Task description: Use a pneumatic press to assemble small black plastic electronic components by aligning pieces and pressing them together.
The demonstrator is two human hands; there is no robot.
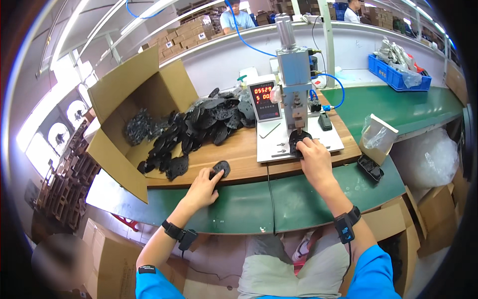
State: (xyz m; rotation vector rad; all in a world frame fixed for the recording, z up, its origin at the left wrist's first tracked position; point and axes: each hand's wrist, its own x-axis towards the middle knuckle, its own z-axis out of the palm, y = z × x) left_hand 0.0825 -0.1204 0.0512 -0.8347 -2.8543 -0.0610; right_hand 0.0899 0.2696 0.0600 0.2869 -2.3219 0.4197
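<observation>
My right hand (314, 155) grips a black plastic piece (297, 142) under the head of a small bench press (294, 70), partly hiding it. The piece lies on the press's white base plate (269, 148). My left hand (203, 188) is at the front edge of the wooden board (244, 164), its fingertips closed on a flat, oval black plastic piece (222, 168). Beyond that hand a heap of similar black pieces (214, 119) spreads out of a cardboard box (112, 144) tipped on its side.
A control box (265, 99) with a red lit display stands left of the press. Right of the board are a black tray (370, 168) and an open white carton (379, 137). A blue crate (398, 74) sits at the back right of the green table (229, 209). Two people are beyond the partition.
</observation>
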